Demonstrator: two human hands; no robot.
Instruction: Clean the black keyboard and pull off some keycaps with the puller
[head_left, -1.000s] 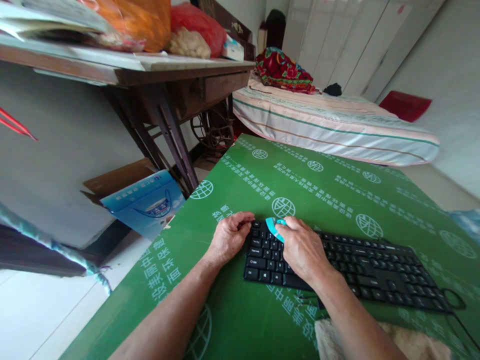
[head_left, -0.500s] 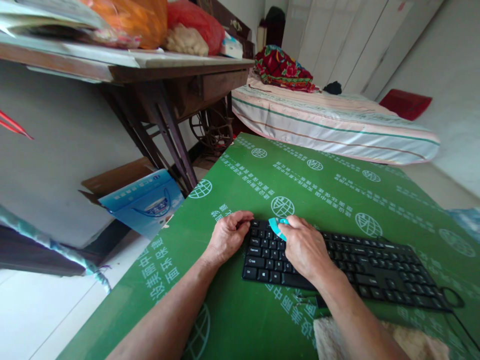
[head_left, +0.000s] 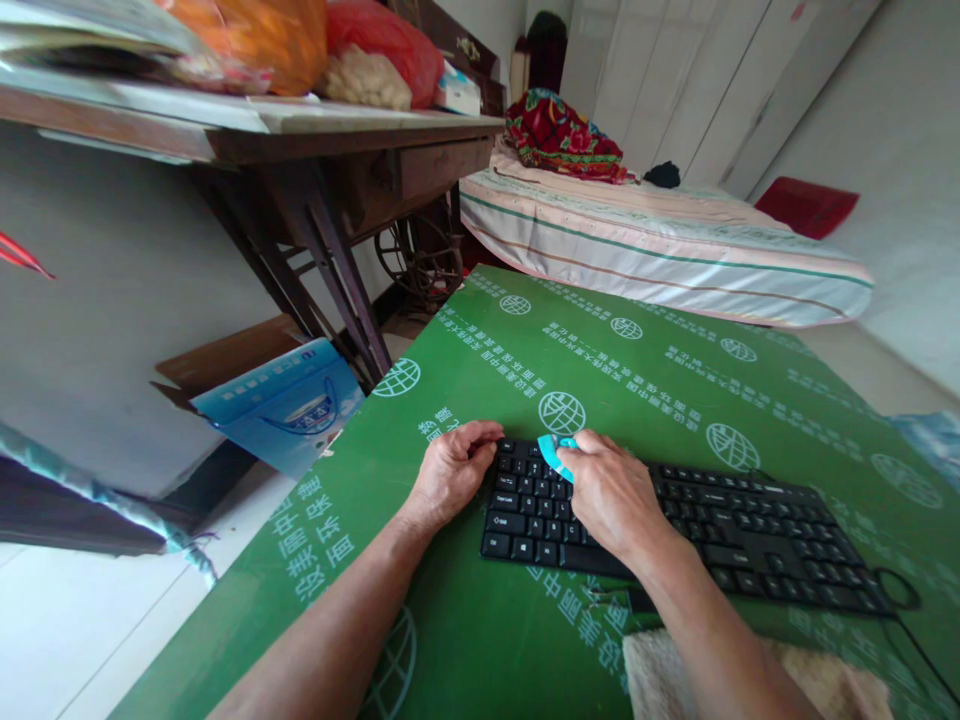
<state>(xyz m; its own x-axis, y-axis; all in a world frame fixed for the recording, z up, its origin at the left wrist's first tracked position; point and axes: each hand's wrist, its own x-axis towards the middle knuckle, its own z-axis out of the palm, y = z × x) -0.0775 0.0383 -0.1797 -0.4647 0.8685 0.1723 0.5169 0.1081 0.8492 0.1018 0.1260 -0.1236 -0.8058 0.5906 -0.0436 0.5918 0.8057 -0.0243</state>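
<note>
**Mia:** What is the right hand (head_left: 611,495) doing?

**Ben:** It is closed around a small curved teal plastic tool (head_left: 553,455). The thumb and fingers pinch it. Only the tip pokes out, at eleven o'clock from the hand. I think it pinches tight so the little tip can be aimed at one key.

**Mia:** Where is the tool?

**Ben:** It is right over the top rows of keys, at the left part of the long black plastic keyboard (head_left: 750,535). I cannot tell if the tip touches a key.

**Mia:** And the left hand (head_left: 454,475)?

**Ben:** It sits at nine o'clock from the right hand. Its fingers are bent and lie against the keyboard's left end. I cannot tell if it squeezes or just leans. I think it is there so the keyboard does not slide.

**Mia:** What is under the keyboard?

**Ben:** A flat green board with white writing and round white signs (head_left: 637,370). The keyboard lies flat on it, so no key tips away.

**Mia:** Anything else close by?

**Ben:** A fluffy cream cloth (head_left: 649,675) lies at five o'clock from the right hand, at the near edge. It is partly under the right arm.
</note>
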